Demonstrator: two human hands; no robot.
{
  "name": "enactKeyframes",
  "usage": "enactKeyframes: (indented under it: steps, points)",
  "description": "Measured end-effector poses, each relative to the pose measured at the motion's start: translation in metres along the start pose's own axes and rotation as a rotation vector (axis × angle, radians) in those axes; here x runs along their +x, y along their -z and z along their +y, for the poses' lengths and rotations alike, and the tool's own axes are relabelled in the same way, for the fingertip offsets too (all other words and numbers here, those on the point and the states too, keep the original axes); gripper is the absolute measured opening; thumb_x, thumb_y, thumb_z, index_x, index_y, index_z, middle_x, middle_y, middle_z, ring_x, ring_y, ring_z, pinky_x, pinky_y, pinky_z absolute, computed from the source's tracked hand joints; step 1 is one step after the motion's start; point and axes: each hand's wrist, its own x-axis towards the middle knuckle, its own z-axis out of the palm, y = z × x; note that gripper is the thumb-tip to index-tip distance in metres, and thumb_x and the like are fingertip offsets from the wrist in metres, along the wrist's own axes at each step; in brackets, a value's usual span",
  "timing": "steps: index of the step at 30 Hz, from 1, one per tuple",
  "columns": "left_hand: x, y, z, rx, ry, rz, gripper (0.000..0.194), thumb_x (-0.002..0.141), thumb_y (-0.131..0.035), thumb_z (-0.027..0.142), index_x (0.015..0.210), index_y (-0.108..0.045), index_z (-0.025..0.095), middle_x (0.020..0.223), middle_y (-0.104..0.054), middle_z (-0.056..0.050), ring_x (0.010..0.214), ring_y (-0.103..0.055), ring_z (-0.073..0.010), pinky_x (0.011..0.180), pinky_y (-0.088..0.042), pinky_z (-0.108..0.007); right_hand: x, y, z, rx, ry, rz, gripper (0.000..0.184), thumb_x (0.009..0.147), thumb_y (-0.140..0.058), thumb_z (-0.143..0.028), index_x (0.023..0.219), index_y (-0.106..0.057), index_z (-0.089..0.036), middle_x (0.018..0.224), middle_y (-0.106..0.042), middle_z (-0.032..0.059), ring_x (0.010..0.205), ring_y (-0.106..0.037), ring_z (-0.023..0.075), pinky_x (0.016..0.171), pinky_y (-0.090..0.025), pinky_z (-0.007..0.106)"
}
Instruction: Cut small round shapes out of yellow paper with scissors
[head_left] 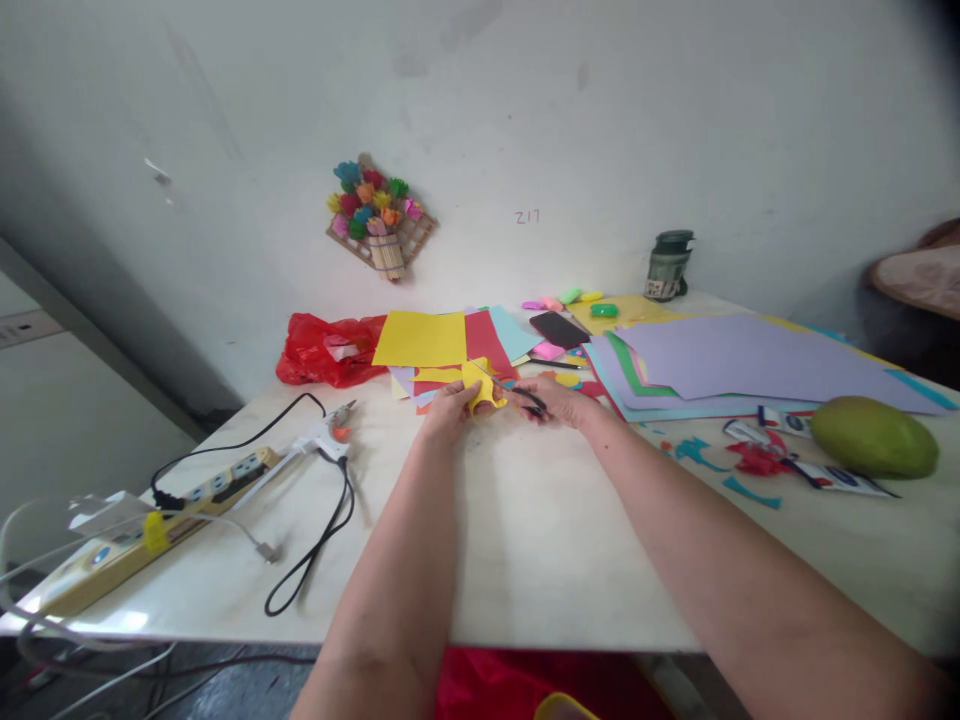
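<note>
Pinched in my left hand (452,408) is a small piece of yellow paper (475,377) with a curved, cut edge. My right hand (559,400) grips a pair of scissors (531,400) with dark handles, its blades pointing left at the yellow paper. Whether the blades are closed on the paper is too small to tell. Just behind my hands lie a yellow sheet (420,339), a red sheet (484,335) and a light blue sheet (513,333). A dark phone (559,329) and a black pencil (555,364) rest beyond my right hand.
Large coloured sheets (720,355), a green mango (874,437), tubes (844,477) and blue paper scraps (699,452) lie to the right. A cup (667,266) stands by the wall. On the left are a red plastic bag (322,350), a power strip (150,540) and loose cables (349,500).
</note>
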Motion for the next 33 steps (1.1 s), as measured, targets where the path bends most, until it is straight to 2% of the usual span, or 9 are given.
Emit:
enactKeyframes:
  steps: [11,20,33]
  points:
    - [0.0008,0.0022,-0.0011,-0.01,-0.001,-0.009,0.029,0.065,-0.083,0.029,0.081,-0.071,0.008,0.083,-0.072,-0.012,0.066,-0.062,-0.0139,0.064,-0.051,-0.026,0.0006,0.0005,0.0005,-0.012,0.008,-0.035,0.039,0.074,-0.065,-0.054,0.065,-0.05,-0.019,0.051,-0.052,-0.004,0.038,-0.044,0.0064,0.036,-0.023,0.02]
    - [0.0002,0.0025,-0.001,-0.027,-0.005,-0.017,0.027,0.067,-0.083,0.03,0.077,-0.07,0.008,0.076,-0.071,-0.01,0.059,-0.061,-0.0124,0.058,-0.051,-0.024,0.0006,-0.0001,0.0017,0.002,-0.001,-0.028,0.038,0.073,-0.065,-0.053,0.066,-0.051,-0.018,0.051,-0.052,-0.0039,0.038,-0.044,0.0066,0.037,-0.024,0.02]
    - [-0.002,-0.0023,0.0041,-0.045,0.047,0.07,0.015,0.08,-0.071,0.022,0.078,-0.068,0.007,0.076,-0.071,-0.012,0.06,-0.065,-0.0157,0.057,-0.056,-0.027,0.0047,-0.0004,0.0043,0.025,-0.012,-0.043,0.033,0.076,-0.066,-0.046,0.066,-0.05,-0.019,0.05,-0.049,-0.0044,0.039,-0.042,0.0069,0.039,-0.025,0.022]
